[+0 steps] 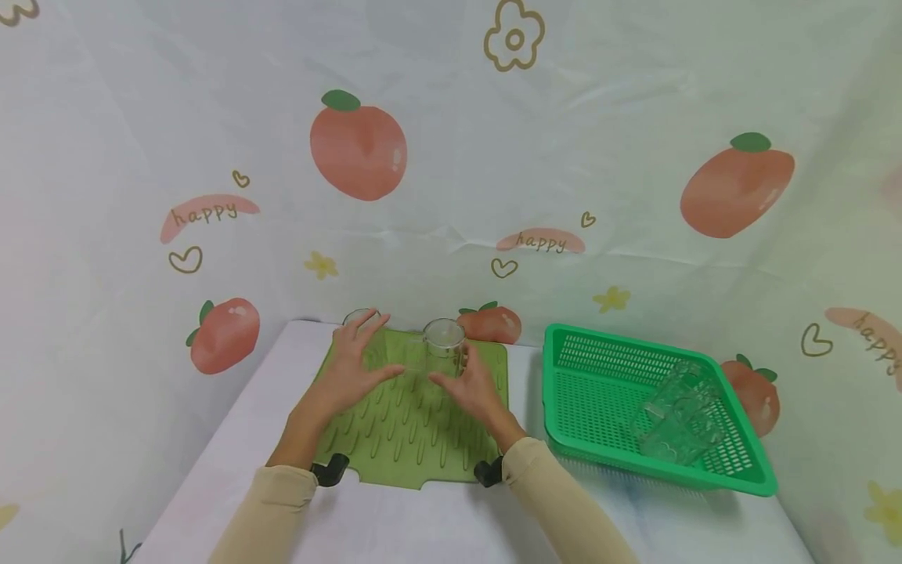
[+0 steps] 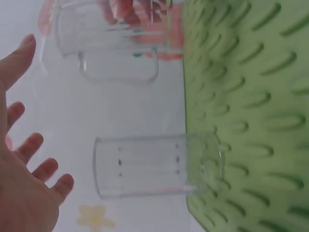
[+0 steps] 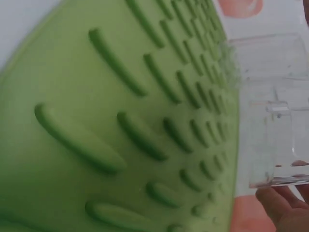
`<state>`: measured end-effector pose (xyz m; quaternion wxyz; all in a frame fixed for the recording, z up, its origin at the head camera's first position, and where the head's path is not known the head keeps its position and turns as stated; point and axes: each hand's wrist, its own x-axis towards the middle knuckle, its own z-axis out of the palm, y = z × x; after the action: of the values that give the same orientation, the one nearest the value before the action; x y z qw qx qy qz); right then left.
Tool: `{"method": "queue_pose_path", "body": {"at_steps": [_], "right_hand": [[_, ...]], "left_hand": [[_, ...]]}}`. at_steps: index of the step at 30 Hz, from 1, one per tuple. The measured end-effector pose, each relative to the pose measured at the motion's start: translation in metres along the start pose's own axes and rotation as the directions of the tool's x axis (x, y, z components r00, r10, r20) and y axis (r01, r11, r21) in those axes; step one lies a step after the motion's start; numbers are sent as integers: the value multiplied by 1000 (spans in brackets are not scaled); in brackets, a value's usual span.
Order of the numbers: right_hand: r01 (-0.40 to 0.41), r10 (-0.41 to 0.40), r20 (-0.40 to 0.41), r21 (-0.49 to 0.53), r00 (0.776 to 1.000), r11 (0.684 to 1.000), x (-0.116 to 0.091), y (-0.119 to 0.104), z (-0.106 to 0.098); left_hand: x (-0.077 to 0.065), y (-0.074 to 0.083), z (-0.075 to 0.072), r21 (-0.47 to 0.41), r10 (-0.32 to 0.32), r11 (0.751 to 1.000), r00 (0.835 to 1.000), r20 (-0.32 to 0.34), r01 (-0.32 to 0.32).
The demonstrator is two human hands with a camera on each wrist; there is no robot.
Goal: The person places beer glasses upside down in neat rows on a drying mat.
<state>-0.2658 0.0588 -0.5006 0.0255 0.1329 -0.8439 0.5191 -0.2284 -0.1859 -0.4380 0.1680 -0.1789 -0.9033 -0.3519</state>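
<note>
My right hand [image 1: 481, 385] grips a clear glass mug [image 1: 444, 345] from its right side, above the back of the green ridged drying mat [image 1: 409, 442]. The mug's handle points left, towards my left hand [image 1: 343, 370]. That left hand is held up with fingers spread and holds nothing. A second clear glass [image 2: 149, 166] stands upright on the mat's far left part, partly hidden behind the left hand in the head view. In the right wrist view, the right fingers [image 3: 273, 205] are against the side of the held mug [image 3: 263, 145].
A green plastic basket [image 1: 557, 427] stands right of the mat, with clear glassware [image 1: 680, 431] lying in its right part. Two black wrist-camera mounts show near the mat's front corners. A white printed cloth hangs behind the table.
</note>
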Motion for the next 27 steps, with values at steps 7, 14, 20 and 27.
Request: {"method": "queue_pose_path", "body": {"at_steps": [7,14,20,27], "right_hand": [[-31,33,-44,52,999,998,12,11,3],[17,-13,-84,41,996,999,22,19,0],[-27,29,-60,38,998,999,26,25,-3],[1,-1,-57,1,998,1000,32,30,1]], "left_hand": [[-9,-19,-17,49,-208,977,977,55,205],[-22,-43,-30,82,-309,950,948,77,302],[-33,-62,-28,107,-348,935,931,110,337],[-41,-80,-21,114,-376,925,918,122,364]]}}
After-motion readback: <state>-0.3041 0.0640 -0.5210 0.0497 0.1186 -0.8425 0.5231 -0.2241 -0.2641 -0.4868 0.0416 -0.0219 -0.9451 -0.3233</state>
